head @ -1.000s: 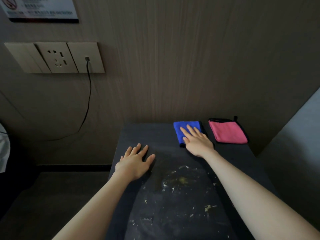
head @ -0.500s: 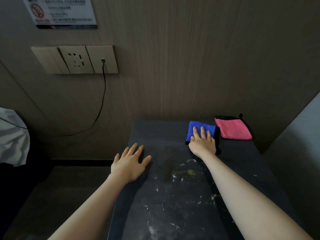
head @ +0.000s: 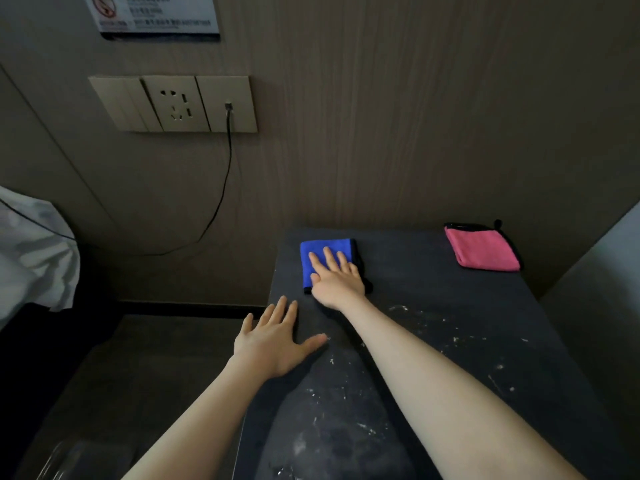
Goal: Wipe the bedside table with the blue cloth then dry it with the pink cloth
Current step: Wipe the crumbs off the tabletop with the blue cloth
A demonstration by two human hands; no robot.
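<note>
The dark bedside table [head: 433, 296] carries white and yellowish specks over its near half. A folded blue cloth [head: 313, 259] lies near the table's far left corner. My right hand [head: 337, 278] presses flat on the blue cloth, fingers spread and pointing toward the wall. My left hand [head: 273, 341] rests flat on the table's left edge, fingers apart, holding nothing. A folded pink cloth [head: 483, 249] with black trim lies at the far right corner, untouched.
A wood-grain wall stands right behind the table. A socket panel [head: 173, 103] with a black cable [head: 221, 192] plugged in hangs at upper left. White bedding [head: 31, 258] shows at the left edge. A grey surface [head: 602, 289] borders the table's right side.
My right hand has slid the blue cloth leftward across the back of the table, away from the pink cloth. The left hand has stayed on the left edge.
</note>
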